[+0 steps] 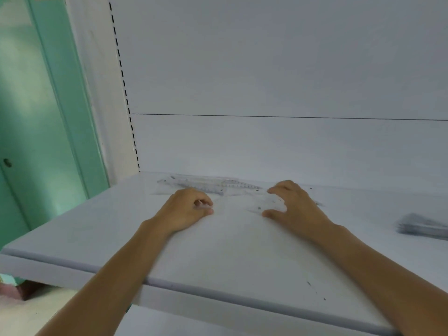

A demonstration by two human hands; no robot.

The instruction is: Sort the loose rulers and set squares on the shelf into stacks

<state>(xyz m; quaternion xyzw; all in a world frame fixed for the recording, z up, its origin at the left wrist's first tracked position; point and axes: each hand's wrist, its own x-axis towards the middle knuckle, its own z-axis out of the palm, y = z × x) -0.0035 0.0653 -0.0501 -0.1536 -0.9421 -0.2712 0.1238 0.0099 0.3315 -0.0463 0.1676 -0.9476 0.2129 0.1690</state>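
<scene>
Early days: right hand (297, 204) clasps a clear plastic set square (260, 207) on the white shelf (218, 253), left hand (186, 208) curled, grip unclear, loose clear rulers (218, 185) scattered behind, one grey stack (423, 226) begun far right.

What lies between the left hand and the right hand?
Head view: a clear set square held by the right hand reaches into the gap; the rest is bare shelf up to the left hand.

On your shelf (218, 253), loose rulers (213, 185) lie at twelve o'clock, a set square (260, 207) at one, a stack (421, 226) at three.
</scene>
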